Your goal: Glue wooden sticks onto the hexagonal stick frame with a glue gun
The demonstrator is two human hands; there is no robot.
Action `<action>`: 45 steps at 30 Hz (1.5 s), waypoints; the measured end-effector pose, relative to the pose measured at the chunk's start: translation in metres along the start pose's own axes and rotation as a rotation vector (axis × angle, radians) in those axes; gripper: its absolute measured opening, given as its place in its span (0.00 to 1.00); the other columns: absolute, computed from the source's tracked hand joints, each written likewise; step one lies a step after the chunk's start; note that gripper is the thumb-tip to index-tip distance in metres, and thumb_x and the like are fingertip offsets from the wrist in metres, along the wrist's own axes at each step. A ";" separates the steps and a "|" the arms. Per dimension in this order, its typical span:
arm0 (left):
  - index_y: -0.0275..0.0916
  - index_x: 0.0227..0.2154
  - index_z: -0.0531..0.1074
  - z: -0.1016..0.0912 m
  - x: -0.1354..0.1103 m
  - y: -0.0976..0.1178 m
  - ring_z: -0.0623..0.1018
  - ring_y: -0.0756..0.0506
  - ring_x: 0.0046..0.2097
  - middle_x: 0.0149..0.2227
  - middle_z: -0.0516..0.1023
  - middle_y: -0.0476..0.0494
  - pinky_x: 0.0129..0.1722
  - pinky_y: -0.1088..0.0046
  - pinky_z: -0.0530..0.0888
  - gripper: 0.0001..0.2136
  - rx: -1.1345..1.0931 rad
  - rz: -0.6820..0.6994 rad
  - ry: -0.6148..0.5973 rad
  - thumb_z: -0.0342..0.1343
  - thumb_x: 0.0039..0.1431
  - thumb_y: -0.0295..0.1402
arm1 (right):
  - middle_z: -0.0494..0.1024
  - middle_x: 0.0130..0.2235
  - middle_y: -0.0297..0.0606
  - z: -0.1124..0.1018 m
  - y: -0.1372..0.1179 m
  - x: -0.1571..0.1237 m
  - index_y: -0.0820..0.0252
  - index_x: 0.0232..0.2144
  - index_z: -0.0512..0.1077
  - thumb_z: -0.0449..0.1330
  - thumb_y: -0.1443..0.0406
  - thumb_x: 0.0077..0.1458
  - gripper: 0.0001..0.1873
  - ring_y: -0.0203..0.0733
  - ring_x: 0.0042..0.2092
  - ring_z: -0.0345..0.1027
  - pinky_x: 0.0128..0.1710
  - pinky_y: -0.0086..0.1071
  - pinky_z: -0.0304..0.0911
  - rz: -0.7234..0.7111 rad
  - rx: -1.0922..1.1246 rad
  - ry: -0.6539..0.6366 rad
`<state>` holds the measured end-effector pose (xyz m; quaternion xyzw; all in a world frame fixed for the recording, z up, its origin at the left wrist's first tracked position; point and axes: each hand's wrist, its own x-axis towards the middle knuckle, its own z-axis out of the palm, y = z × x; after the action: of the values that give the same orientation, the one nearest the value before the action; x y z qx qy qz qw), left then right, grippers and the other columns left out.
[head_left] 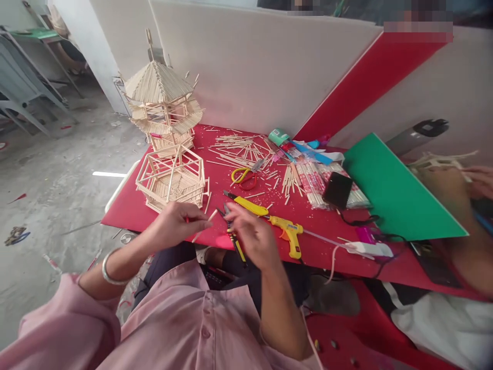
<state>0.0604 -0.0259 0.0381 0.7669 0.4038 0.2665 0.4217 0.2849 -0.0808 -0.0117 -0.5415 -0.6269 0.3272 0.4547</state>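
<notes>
My left hand (181, 224) pinches a short, pale wooden stick (212, 216) near the table's front edge. My right hand (252, 234) is closed around pliers (238, 245) with black and yellow handles, their dark jaws close to the stick's end. Whether the jaws touch the stick I cannot tell. Behind my left hand stands an open six-sided stick frame (171, 177) with a slatted floor. Just beyond my right hand lies a yellow utility knife (250, 206), with a yellow glue gun (288, 234) to its right.
A roofed stick tower (159, 85) stands at the back left of the red table (127, 210). Loose sticks (239, 146), scissors (246, 177), packed sticks (310, 185), a black phone-like object (338, 189) and a power strip (370, 250) lie about. A green board (396, 195) leans near another person's arm (447, 205).
</notes>
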 end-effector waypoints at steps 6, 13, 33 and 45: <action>0.35 0.22 0.78 -0.060 0.044 0.011 0.69 0.53 0.25 0.20 0.73 0.50 0.25 0.77 0.63 0.12 0.198 -0.073 -0.111 0.61 0.52 0.40 | 0.77 0.52 0.60 -0.089 0.075 -0.049 0.66 0.51 0.74 0.53 0.56 0.54 0.27 0.67 0.53 0.69 0.46 0.51 0.65 0.596 -0.925 0.407; 0.37 0.23 0.78 -0.074 0.076 0.004 0.69 0.54 0.24 0.20 0.74 0.53 0.26 0.76 0.61 0.06 0.466 -0.155 -0.210 0.63 0.46 0.35 | 0.82 0.46 0.49 -0.103 0.105 -0.049 0.57 0.45 0.75 0.53 0.50 0.51 0.26 0.60 0.46 0.75 0.37 0.43 0.64 0.827 -0.865 0.184; 0.37 0.22 0.76 -0.067 0.078 -0.008 0.69 0.54 0.24 0.20 0.73 0.53 0.26 0.76 0.60 0.03 0.545 -0.066 -0.256 0.62 0.47 0.30 | 0.83 0.41 0.48 -0.110 0.120 -0.043 0.61 0.45 0.75 0.55 0.50 0.40 0.32 0.59 0.42 0.77 0.35 0.39 0.65 0.838 -0.739 0.095; 0.38 0.21 0.75 -0.064 0.078 -0.013 0.68 0.53 0.23 0.19 0.72 0.53 0.25 0.75 0.59 0.04 0.595 -0.069 -0.246 0.61 0.46 0.32 | 0.82 0.45 0.50 -0.107 0.110 -0.039 0.60 0.47 0.75 0.53 0.49 0.42 0.33 0.60 0.45 0.76 0.36 0.41 0.64 0.890 -0.795 0.067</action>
<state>0.0482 0.0716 0.0641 0.8689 0.4355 0.0278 0.2336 0.4259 -0.1058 -0.0796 -0.8908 -0.3993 0.2094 0.0557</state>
